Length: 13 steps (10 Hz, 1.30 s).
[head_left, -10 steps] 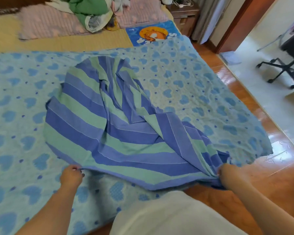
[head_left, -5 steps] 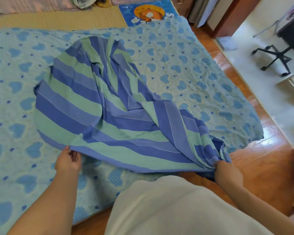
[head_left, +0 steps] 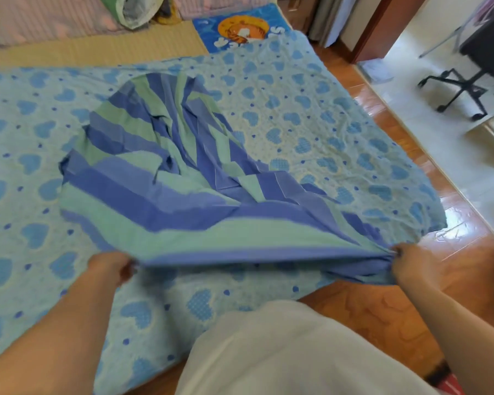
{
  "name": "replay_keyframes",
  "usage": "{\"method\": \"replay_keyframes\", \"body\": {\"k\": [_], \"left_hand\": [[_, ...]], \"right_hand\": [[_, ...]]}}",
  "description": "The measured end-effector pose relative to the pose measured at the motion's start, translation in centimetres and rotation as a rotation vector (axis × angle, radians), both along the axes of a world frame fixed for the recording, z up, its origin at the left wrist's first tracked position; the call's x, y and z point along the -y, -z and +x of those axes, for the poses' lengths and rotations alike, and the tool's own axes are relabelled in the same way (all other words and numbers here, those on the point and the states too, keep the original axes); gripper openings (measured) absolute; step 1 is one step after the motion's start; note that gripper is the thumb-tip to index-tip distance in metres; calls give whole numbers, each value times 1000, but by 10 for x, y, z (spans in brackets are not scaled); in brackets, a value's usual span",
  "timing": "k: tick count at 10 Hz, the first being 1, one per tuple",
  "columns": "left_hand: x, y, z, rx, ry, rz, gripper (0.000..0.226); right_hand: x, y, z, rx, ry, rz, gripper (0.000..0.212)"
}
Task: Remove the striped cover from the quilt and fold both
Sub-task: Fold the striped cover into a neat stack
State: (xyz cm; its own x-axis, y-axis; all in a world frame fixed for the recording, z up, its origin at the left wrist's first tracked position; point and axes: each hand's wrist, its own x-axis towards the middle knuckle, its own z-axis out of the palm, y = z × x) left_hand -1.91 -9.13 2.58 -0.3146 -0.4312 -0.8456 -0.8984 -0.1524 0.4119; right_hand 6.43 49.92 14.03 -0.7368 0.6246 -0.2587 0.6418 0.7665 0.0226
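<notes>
Fingers (head_left: pixel 402 256) have pulled striped cover (head_left: pixel 166 201) edge taut.

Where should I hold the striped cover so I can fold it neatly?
Hold the striped cover by its near hem, at the two ends, coming from the near side. That edge runs straight between the left hand and right hand, while the far part lies crumpled on the heart-print quilt.
</notes>
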Motion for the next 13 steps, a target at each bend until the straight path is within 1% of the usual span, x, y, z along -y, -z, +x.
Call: {"method": "replay_keyframes", "body": {"k": [1,2,3,4,5,6,7,8,9,10,11,12,13], "left_hand": [[-2,32,51,170,-27,12,24],[-10,34,67,123,-221,69,26],[-15,16,49,-163,-409,88,28],[-17,1,33,-293,-443,27,20],[-14,3,38,-276,-515,34,17],[-19,9,52,-243,-503,75,18],[-25,9,62,-252,-562,31,17],[-27,7,64,-281,-625,-17,20],[-22,1,60,-284,-683,-16,22],[-14,0,54,-243,-632,-15,31],[-2,13,39,-166,-452,43,35],[-1,10,32,-97,-331,-28,43],[-4,3,45,-6,-31,-437,47]], "right_hand": [[-3,4,17,-67,-1,36,18],[4,5,20,-129,22,8,17],[11,8,19,-129,42,-39,14],[16,11,19,-147,67,-79,19],[11,17,21,-133,112,-105,21],[10,24,29,-49,50,-67,21],[18,35,43,26,-2,-42,23],[19,46,55,107,-3,4,22],[5,45,56,91,59,-25,30],[-15,43,52,14,161,-41,36],[-18,28,39,-55,250,-76,37],[-15,21,41,-110,174,-50,33],[-6,21,55,18,-174,68,25]]}}
